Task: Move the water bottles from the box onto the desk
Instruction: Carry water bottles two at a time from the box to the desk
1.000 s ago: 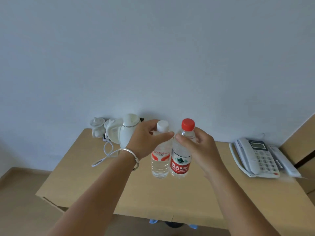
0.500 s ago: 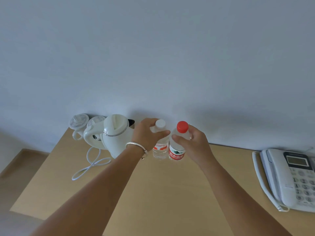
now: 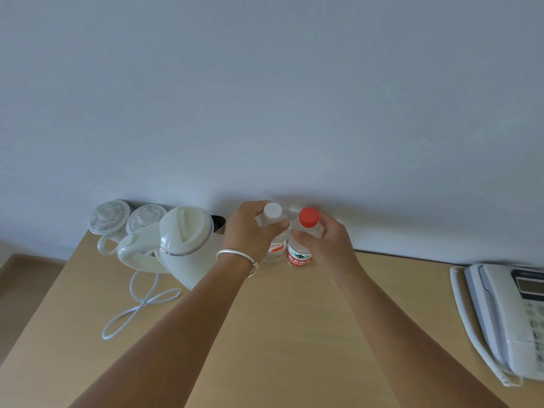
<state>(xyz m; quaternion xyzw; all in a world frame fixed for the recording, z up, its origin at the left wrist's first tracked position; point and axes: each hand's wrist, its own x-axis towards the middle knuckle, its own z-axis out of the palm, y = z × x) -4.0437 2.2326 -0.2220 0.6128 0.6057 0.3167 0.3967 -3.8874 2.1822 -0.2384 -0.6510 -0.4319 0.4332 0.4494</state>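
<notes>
**Now both bottles stand at the far edge of the bench, a hand on each**

Far left, two lidded white cups (image 3: 109, 217) sit against the wall, with a white kettle (image 3: 182, 245) just right of them and its cord (image 3: 138, 307) looping toward the near side of the bench (image 3: 265, 334).

Right of the kettle, the left hand (image 3: 250, 231), a silver bracelet (image 3: 237, 256) on its wrist, grips the shoulder of the white-capped bottle (image 3: 272, 212); its fingers (image 3: 276, 226) curl round the bottle below the cap. Touching it or just beside it on the right stands the red-capped bottle (image 3: 308, 217), held near the neck by the right hand (image 3: 326, 242), thumb and fingers pinching it from either side. Both bottles are upright, close to the wall at the far middle of the bench. Whether their bases rest fully on the bench cannot be told.

Far right, a white desk phone (image 3: 506, 313) lies on the bench, well apart from the bottles.
</notes>
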